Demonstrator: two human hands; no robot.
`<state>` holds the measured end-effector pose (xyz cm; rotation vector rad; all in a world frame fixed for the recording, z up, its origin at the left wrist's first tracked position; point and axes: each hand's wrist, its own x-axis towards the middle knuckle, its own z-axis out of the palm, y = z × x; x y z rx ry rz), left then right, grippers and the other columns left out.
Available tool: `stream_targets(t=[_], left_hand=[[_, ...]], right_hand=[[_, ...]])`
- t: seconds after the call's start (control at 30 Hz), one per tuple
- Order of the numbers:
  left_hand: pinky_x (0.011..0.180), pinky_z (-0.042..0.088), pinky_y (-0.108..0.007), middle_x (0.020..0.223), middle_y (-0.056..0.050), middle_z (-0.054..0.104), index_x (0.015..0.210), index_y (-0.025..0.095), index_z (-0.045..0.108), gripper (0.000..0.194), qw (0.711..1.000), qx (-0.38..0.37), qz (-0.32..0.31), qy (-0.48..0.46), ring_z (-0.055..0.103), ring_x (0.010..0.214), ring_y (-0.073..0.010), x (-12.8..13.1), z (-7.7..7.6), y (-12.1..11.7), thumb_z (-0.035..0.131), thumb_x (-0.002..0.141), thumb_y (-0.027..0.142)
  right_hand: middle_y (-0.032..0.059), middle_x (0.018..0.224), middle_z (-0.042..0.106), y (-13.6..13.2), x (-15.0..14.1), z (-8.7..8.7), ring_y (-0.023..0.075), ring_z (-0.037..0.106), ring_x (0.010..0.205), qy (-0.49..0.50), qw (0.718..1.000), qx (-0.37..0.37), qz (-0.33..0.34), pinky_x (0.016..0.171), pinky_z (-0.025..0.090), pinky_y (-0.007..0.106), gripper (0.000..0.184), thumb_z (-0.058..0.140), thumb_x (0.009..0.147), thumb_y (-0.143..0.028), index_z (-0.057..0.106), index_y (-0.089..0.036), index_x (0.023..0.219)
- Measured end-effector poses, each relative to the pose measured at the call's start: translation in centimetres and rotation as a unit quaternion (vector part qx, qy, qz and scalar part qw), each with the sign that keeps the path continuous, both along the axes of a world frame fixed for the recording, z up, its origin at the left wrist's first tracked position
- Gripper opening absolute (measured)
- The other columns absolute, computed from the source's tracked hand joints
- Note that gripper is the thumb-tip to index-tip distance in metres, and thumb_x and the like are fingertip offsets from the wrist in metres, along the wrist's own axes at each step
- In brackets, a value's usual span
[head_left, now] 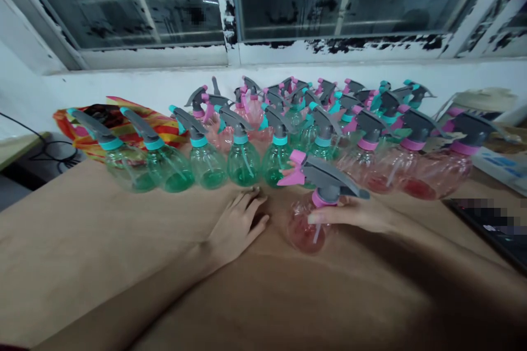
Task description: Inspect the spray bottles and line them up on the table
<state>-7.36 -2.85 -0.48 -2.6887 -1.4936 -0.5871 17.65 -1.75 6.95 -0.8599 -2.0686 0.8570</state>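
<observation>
My right hand (358, 214) is closed around the neck and upper body of a pink spray bottle (307, 230) with a grey and pink trigger head. Its nozzle points left, and a pale tube shows inside. Flat on the table, my left hand (236, 222) rests with fingers spread, holding nothing. Just beyond it stand green spray bottles (244, 167) with turquoise collars, in a row. To their right the row continues with pink spray bottles (420, 175), their collars pink.
More spray bottles (251, 107), pink and green, crowd behind the front row. A red and yellow bag (82, 134) lies at the back left. On the right are a dark flat screen (489, 236) and a white box (500, 167). Windows (144, 5) rise behind the table (61, 241).
</observation>
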Motion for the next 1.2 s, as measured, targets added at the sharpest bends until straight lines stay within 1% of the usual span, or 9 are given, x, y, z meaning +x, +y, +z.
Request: stream_targets(t=[0.07, 0.13, 0.27, 0.43, 0.6, 0.7, 0.8, 1.0, 1.2], left_hand=[[0.101, 0.036, -0.045, 0.132, -0.012, 0.047, 0.122, 0.017, 0.048, 0.031, 1.0, -0.001, -0.004, 0.002, 0.042, 0.124, -0.0264, 0.0, 0.1, 0.0, 0.045, 0.093, 0.028], [0.101, 0.036, -0.046, 0.132, -0.012, 0.047, 0.122, 0.017, 0.048, 0.031, 1.0, 0.0, -0.01, -0.002, 0.042, 0.124, -0.0267, 0.1, 0.1, -0.1, 0.046, 0.093, 0.027], [0.102, 0.034, -0.046, 0.133, -0.012, 0.046, 0.123, 0.017, 0.048, 0.032, 1.0, -0.004, -0.029, -0.007, 0.042, 0.123, -0.0268, 0.9, 0.1, -0.1, 0.046, 0.092, 0.026], [0.102, 0.034, -0.045, 0.131, -0.014, 0.047, 0.122, 0.013, 0.05, 0.033, 0.999, -0.021, -0.047, 0.009, 0.042, 0.123, -0.0284, 2.6, 0.2, 0.3, 0.047, 0.092, 0.026], [0.099, 0.038, -0.046, 0.129, -0.014, 0.05, 0.123, 0.012, 0.048, 0.034, 0.999, 0.008, -0.043, 0.015, 0.044, 0.12, -0.0296, 3.3, 0.1, 0.7, 0.046, 0.092, 0.029], [0.1, 0.037, -0.044, 0.129, -0.01, 0.051, 0.122, 0.016, 0.048, 0.032, 0.999, 0.029, -0.035, 0.005, 0.045, 0.12, -0.0281, 3.3, 0.1, 0.7, 0.045, 0.092, 0.029], [0.102, 0.036, -0.043, 0.128, -0.008, 0.052, 0.123, 0.019, 0.046, 0.033, 0.999, 0.027, -0.041, 0.001, 0.046, 0.12, -0.0264, 3.2, 0.1, 0.6, 0.044, 0.092, 0.027], [0.099, 0.038, -0.045, 0.127, -0.011, 0.051, 0.124, 0.016, 0.045, 0.034, 0.999, 0.027, -0.04, 0.004, 0.047, 0.119, -0.0281, 3.1, -0.1, 0.6, 0.041, 0.094, 0.029], [0.098, 0.039, -0.046, 0.129, -0.013, 0.049, 0.127, 0.015, 0.042, 0.036, 0.998, 0.03, -0.054, 0.009, 0.044, 0.121, -0.0293, 2.9, -0.2, 0.8, 0.04, 0.094, 0.029]], right_hand=[[-0.0036, 0.074, 0.061, 0.0, -0.7, 0.2, 0.0178, 0.059, 0.059, 0.013, 0.999, -0.027, 0.015, 0.054, 0.05, 0.032, 0.043, 0.065, 0.075, -0.033, 0.052, -0.033, 0.116], [-0.0039, 0.069, 0.059, 0.0, -1.4, 0.3, 0.0168, 0.056, 0.054, 0.03, 0.999, -0.041, 0.016, 0.051, 0.047, 0.031, 0.036, 0.061, 0.078, -0.03, 0.053, -0.031, 0.112], [-0.0045, 0.065, 0.055, 0.2, -2.2, 0.3, 0.0161, 0.053, 0.055, 0.057, 0.998, -0.011, -0.005, 0.055, 0.045, 0.031, 0.023, 0.052, 0.076, -0.021, 0.055, -0.029, 0.097], [-0.0031, 0.066, 0.051, 0.4, -1.8, 1.0, 0.0167, 0.051, 0.058, 0.044, 0.999, 0.018, -0.026, 0.055, 0.044, 0.031, 0.023, 0.051, 0.07, -0.015, 0.054, -0.027, 0.089], [-0.0046, 0.064, 0.054, 0.3, -1.7, 1.7, 0.0146, 0.053, 0.054, 0.042, 0.999, -0.013, -0.006, 0.051, 0.044, 0.028, 0.015, 0.057, 0.078, -0.023, 0.054, -0.027, 0.091], [-0.004, 0.069, 0.058, 0.3, -2.0, 1.3, 0.0139, 0.055, 0.055, 0.055, 0.998, -0.008, -0.009, 0.051, 0.046, 0.027, 0.015, 0.061, 0.079, -0.035, 0.054, -0.027, 0.089], [-0.0025, 0.077, 0.061, 0.3, -2.1, 0.8, 0.0146, 0.059, 0.063, 0.074, 0.997, 0.004, -0.017, 0.056, 0.049, 0.028, 0.015, 0.061, 0.079, -0.037, 0.055, -0.026, 0.087], [-0.0036, 0.064, 0.054, 0.3, -2.1, 1.0, 0.0137, 0.055, 0.056, 0.068, 0.997, 0.012, -0.045, 0.052, 0.048, 0.028, 0.022, 0.061, 0.08, -0.042, 0.05, -0.025, 0.071], [-0.002, 0.078, 0.064, 0.4, -1.8, 1.1, 0.0159, 0.062, 0.063, 0.074, 0.997, -0.002, -0.008, 0.057, 0.053, 0.029, 0.014, 0.059, 0.082, -0.038, 0.058, -0.027, 0.091]])
